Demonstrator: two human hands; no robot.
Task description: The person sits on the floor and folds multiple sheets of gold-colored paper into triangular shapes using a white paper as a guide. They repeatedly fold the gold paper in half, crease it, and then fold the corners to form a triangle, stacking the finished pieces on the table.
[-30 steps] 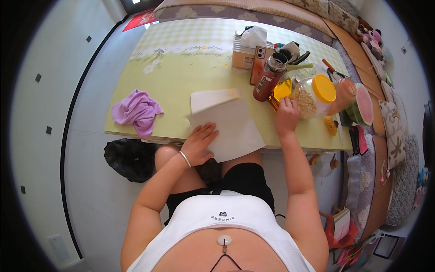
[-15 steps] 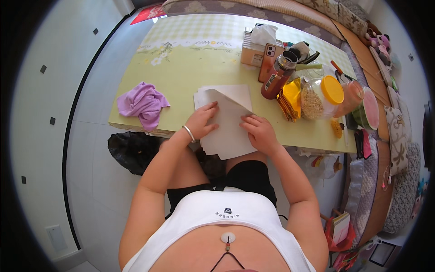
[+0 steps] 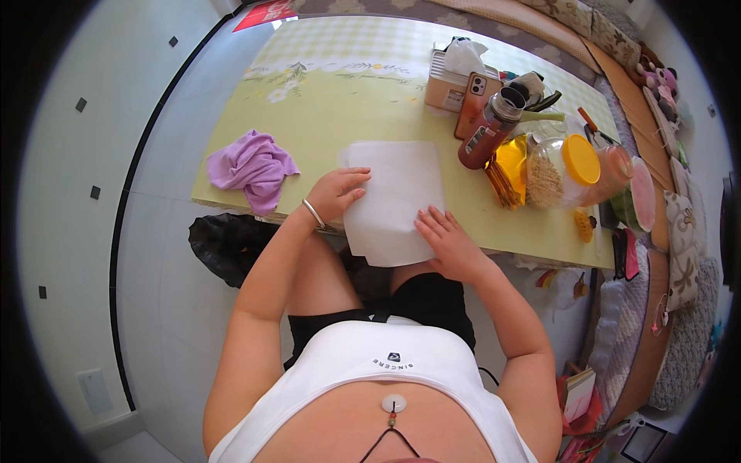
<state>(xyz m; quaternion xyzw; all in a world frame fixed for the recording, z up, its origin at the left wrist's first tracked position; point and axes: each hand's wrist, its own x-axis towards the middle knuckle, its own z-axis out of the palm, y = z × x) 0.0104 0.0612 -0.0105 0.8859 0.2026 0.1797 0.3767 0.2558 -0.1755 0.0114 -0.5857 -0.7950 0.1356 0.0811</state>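
White sheets of paper [image 3: 397, 185] lie in a loose stack at the table's front edge, the near end jutting out over my lap. Along the left edge of the stack rests my left hand [image 3: 340, 193], its fingers stretched onto the paper and a silver bangle at the wrist. My right hand [image 3: 454, 243] lies flat with fingers spread over the lower right edge. The top sheet now looks flat. A crumpled lilac cloth [image 3: 253, 170] sits on the table to the left of my left hand.
Right of the paper stand a dark red flask [image 3: 490, 131], a phone [image 3: 475, 104], a tissue box [image 3: 446, 86], gold foil packets [image 3: 507, 174], a yellow-lidded jar [image 3: 546, 177] and a cut watermelon [image 3: 637, 197]. A black bag [image 3: 224, 251] is below the table's left front.
The top sheet's raised, folded-over far part has come down flat. My right hand has moved down the right edge and spread its fingers. The whole view has shifted slightly.
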